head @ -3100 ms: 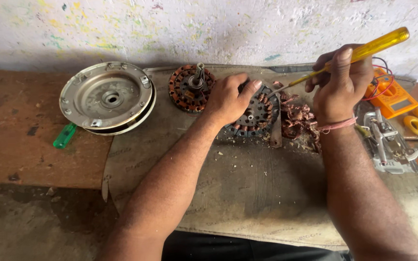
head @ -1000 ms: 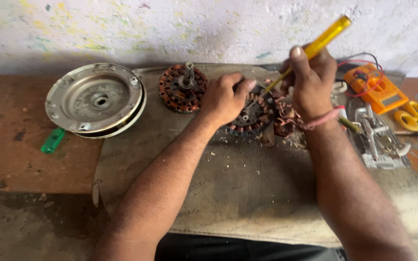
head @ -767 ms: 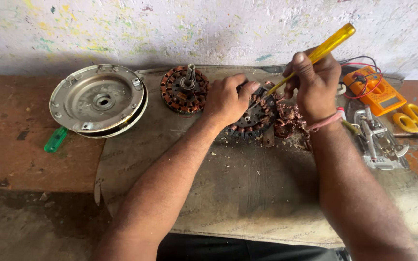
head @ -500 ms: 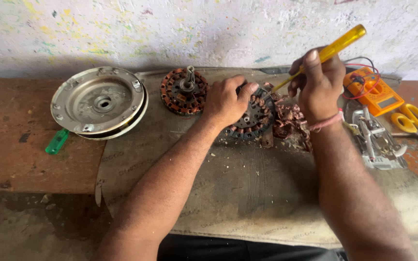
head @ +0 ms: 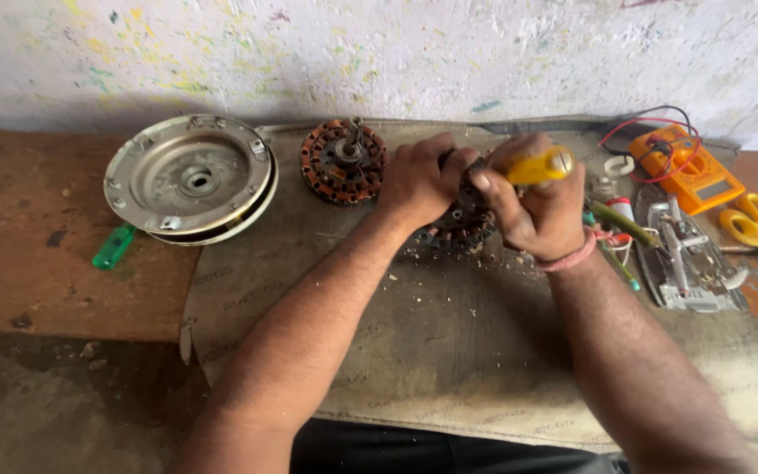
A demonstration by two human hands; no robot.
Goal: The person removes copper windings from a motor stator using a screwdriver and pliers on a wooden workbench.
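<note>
Over stator (head: 460, 219), fingers (head: 519, 197) clench screwdriver (head: 539, 166).

A: Single view, worn on the head, looking steeply down over both forearms at the bench (head: 37, 263) and toward the paint-flecked wall (head: 379, 53) behind it.

B: Pretty close in too, right? Left hand (head: 418, 180) and right hand (head: 532, 206) near centre frame, mat (head: 449, 351) filling the bottom. No second view to share anything with.
</note>
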